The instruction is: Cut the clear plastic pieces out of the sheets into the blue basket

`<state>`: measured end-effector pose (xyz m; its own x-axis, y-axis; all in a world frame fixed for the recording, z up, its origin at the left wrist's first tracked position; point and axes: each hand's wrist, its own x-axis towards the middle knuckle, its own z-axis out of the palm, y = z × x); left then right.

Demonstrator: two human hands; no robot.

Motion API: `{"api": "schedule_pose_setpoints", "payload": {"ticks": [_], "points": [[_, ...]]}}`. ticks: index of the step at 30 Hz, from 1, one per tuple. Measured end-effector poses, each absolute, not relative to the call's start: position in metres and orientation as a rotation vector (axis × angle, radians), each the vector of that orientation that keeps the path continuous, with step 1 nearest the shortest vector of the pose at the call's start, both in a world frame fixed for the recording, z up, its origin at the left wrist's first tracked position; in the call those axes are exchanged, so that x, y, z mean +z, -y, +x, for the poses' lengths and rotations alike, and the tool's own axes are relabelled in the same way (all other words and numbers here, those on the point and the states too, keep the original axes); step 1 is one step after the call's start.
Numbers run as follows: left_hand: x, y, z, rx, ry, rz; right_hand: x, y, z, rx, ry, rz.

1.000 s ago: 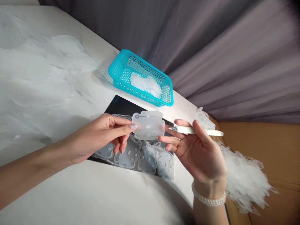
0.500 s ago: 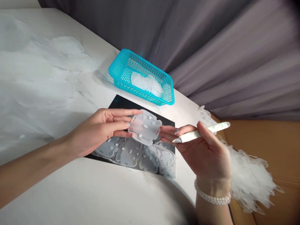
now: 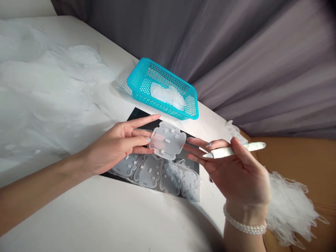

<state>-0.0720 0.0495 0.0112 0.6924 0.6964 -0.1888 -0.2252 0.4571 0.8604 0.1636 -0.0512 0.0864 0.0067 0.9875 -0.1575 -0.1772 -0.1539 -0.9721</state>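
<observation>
Between the thumb and fingers of my left hand [image 3: 123,141] is a translucent, scalloped plastic piece [image 3: 168,140] with small raised studs and slots. The left index finger points out, away from it. A slim white tool [image 3: 233,149] with a pointed tip lies across my right hand [image 3: 233,171], held between thumb and fingers, its tip toward the piece. Right fingertips are close to the piece's right edge; whether they touch it I cannot tell. Below, similar pieces [image 3: 148,170] lie in a row on a black mat [image 3: 135,113], with thin clear trimmings [image 3: 187,168] at the right end.
Behind the mat stands a blue perforated basket [image 3: 162,109] with several white translucent pieces [image 3: 168,95] inside. A large pile of translucent sheets [image 3: 47,87] covers the table's left side. More stringy trimmings [image 3: 291,206] lie at the right, over a brown surface [image 3: 296,154]. A grey curtain [image 3: 210,45] hangs behind.
My left index finger has lifted off the piece's upper edge. My right hand, with the white tool, has drawn slightly away to the right. The whole view has shifted a little.
</observation>
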Motion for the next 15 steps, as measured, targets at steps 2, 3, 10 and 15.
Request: {"api": "schedule_pose_setpoints", "payload": {"ticks": [2, 3, 10, 15], "points": [[0.011, -0.049, -0.072, 0.597, -0.571, 0.904, 0.087, 0.052, 0.163, 1.381, 0.989, -1.21], [0.011, -0.049, -0.072, 0.594, -0.57, 0.897, 0.087, 0.053, 0.163, 1.383, 1.0, -1.218], [0.013, -0.046, -0.07, 0.581, -0.547, 0.85, 0.079, 0.055, 0.163, 1.378, 1.176, -1.292], [0.017, -0.046, -0.07, 0.555, -0.531, 0.828, 0.076, 0.054, 0.164, 1.378, 1.176, -1.32]]}}
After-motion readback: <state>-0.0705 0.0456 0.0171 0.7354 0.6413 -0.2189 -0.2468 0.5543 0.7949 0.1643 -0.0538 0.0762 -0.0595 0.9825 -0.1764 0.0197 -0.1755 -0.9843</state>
